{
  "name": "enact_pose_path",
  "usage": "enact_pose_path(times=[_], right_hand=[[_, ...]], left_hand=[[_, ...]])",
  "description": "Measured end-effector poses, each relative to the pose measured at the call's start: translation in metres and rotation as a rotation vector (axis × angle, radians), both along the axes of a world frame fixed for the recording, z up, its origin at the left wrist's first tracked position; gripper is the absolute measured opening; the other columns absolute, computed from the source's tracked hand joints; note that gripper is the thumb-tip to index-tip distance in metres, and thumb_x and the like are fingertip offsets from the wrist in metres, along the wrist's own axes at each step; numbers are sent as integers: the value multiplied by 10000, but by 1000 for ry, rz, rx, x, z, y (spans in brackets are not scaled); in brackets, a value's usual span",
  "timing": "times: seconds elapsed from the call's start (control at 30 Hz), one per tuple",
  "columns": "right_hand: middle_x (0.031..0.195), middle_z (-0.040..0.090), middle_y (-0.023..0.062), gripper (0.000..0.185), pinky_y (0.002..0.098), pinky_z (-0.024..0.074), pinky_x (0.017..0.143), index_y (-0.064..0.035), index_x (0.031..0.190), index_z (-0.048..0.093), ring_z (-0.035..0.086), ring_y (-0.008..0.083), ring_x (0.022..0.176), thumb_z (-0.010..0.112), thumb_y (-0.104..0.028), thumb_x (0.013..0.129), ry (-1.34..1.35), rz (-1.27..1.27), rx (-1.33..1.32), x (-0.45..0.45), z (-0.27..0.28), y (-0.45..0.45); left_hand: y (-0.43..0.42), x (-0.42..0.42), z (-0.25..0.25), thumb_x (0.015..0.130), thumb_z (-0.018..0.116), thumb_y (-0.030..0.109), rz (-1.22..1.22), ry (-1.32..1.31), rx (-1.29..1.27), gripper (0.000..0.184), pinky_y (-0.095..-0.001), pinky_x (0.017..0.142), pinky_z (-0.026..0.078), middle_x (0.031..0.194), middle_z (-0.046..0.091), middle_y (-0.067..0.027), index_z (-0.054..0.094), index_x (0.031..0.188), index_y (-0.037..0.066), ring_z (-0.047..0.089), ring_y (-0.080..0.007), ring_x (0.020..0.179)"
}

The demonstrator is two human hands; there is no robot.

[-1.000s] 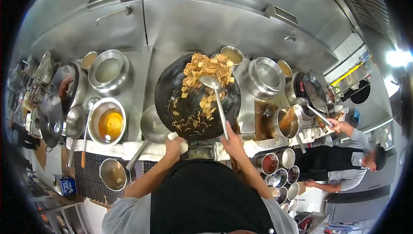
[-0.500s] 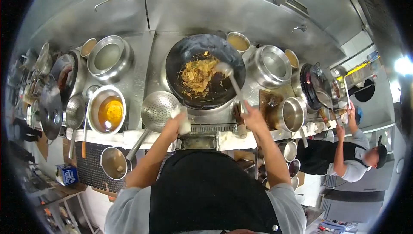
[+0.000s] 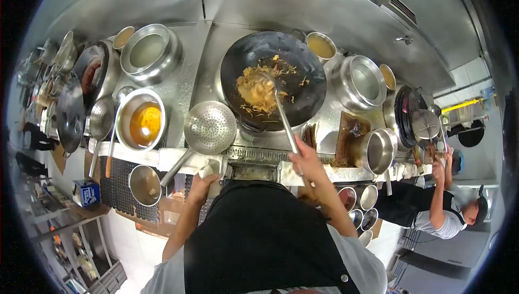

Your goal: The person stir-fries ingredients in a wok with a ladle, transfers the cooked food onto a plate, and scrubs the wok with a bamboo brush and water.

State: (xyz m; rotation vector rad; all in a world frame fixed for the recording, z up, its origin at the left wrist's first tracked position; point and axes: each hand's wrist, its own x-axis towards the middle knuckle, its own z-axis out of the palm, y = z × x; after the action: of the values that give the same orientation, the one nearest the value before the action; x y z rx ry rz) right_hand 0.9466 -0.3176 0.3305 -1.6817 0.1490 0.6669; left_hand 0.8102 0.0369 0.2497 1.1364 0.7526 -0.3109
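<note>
"Right hand [image 3: 309, 164]?"
"Reaching forward, grasping the ladle [image 3: 286, 122]; its bowl sits amid food [image 3: 255, 91] in the wok [image 3: 307, 99]."
"Left hand [image 3: 202, 187]?"
"Low at the counter [image 3: 186, 78] edge, clutching white cloth [image 3: 206, 171]."

The wide, dark wok [image 3: 305, 99] holds glossy yellow-brown food [image 3: 255, 89], heaped left of its middle, with loose shreds around. A long-handled metal ladle [image 3: 285, 117] slants from the right hand [image 3: 307, 164] into the heap. A pale, bunched cloth [image 3: 206, 171] is in the left hand [image 3: 203, 186].
</note>
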Motion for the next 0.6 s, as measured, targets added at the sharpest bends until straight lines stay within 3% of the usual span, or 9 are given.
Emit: enact_pose_path(times=[0.13,0.23,0.3,0.37,0.4,0.5,0.53,0.57,0.6], right_hand=[[677,563,7,714,296,437,464,-130,1617,333,495,112,500,627,-87,968,-140,38,-202,69,-10,-20],[748,605,46,704,296,467,509,-53,1597,345,530,123,547,634,-102,957,-204,-184,-230,110,6,-14],[827,701,141,731,371,544,610,-48,1596,322,648,234,627,644,-117,943,-386,-170,-389,135,-20,-10],[956,737,244,733,466,577,729,-40,1593,299,718,389,759,632,-152,949,-925,33,-733,148,-84,-6],[1112,699,302,728,518,568,825,-83,1601,293,703,479,903,612,-174,954,-614,136,-699,123,-43,16],[1066,689,308,738,528,562,838,-153,1597,326,674,494,908,609,-169,916,-569,473,-951,63,-24,18],[1066,689,308,738,528,562,838,-153,1597,326,674,494,908,609,-169,916,-564,464,-960,45,-15,6],[1034,692,301,732,529,561,832,-145,1587,348,675,491,897,615,-153,905,-652,467,-865,28,-6,-16],[1003,696,295,727,531,559,826,-137,1577,370,676,488,886,620,-137,895,-738,474,-770,14,-1,-35]], left_hand=[[-2,20,18,900,707,102,33,-47,42,373,-329,701,563,1007,702,-135,610,1227,-49,699,-215,846],[2,29,20,930,672,98,36,-98,-106,334,-336,643,577,985,695,-136,609,1224,-47,707,-235,819],[-6,39,32,947,651,103,16,-92,-107,312,-342,594,583,961,689,-133,614,1215,-52,706,-248,777],[-18,51,21,951,653,112,-36,-142,-146,279,-345,606,579,940,683,-119,626,1184,-39,697,-232,749],[-24,57,8,951,653,105,-90,-149,-110,239,-350,614,576,936,685,-115,629,1149,-27,689,-217,735],[-48,79,-2,958,651,116,-95,-177,-187,226,-350,618,572,929,686,-109,635,1146,-9,685,-207,745],[-55,88,17,1013,640,242,-115,-166,-183,307,-361,622,574,953,697,-101,618,1218,14,686,-208,774],[-58,98,13,1013,640,242,-124,-166,-194,307,-361,622,574,953,697,-101,618,1218,14,686,-208,774],[-63,108,3,1035,589,362,-66,-123,-274,381,-376,624,576,967,703,-91,607,1235,38,688,-210,783]])
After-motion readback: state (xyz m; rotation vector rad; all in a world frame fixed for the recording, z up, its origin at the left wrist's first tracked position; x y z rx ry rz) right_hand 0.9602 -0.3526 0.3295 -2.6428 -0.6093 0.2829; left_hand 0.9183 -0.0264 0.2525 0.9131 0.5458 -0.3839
